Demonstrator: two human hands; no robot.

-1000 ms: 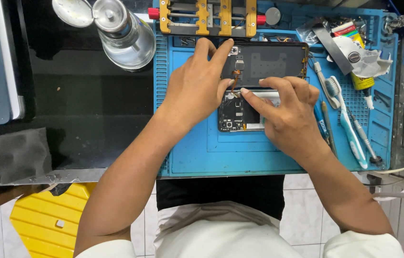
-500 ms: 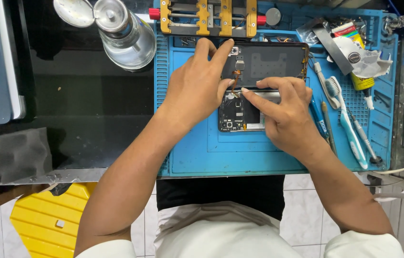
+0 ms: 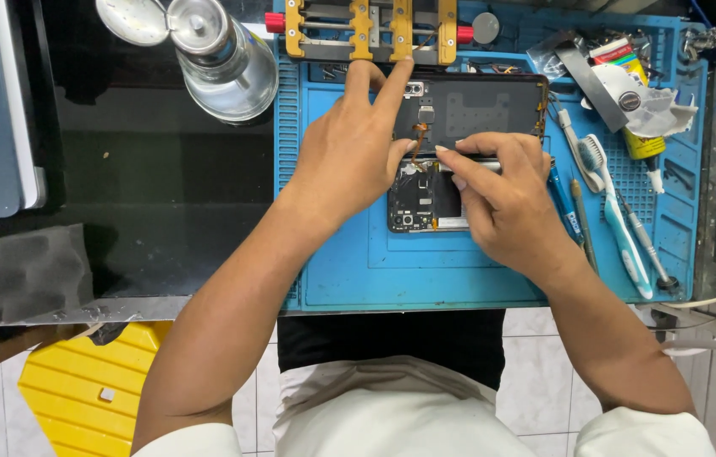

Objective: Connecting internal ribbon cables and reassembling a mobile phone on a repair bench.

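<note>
Item: opened smartphone [image 3: 468, 106], dark, lying crosswise on a blue work mat [image 3: 358, 262], its back cover off and inner frame showing; a second exposed section with circuit board [image 3: 413, 199] lies just below it, joined by a thin orange flex cable [image 3: 415, 140]. Left hand [image 3: 349, 156]: laid flat over the left end of the phone, index and middle fingers stretched toward the top edge, thumb tip down at the cable; it presses rather than clasps, fingers not closed round anything. Right hand [image 3: 502, 199]: curled over the right part of the lower section, thumb and forefinger pinched together at a small silver-grey piece [image 3: 481, 166] at the seam between the two sections; what exactly is pinched cannot be told. Upper mat edge: yellow and grey clamping jig [image 3: 366, 25] with red knobs, touching the phone's far side. Right of the phone, on the mat: blue-handled tool [image 3: 563, 203], white and teal toothbrush [image 3: 612, 203], slim metal-tipped screwdriver [image 3: 641, 241], yellow-capped glue tube [image 3: 641, 144], crumpled white wrapper [image 3: 650, 106]. Left of the mat, on a black glass tabletop [image 3: 121, 186]: clear glass dispenser bottle [image 3: 222, 59] with metal top, its round lid [image 3: 129, 19] beside it; grey foam block [image 3: 23, 271] at the near edge. Below the table: yellow plastic stool [image 3: 78, 381], white tiled floor [image 3: 536, 330]
</note>
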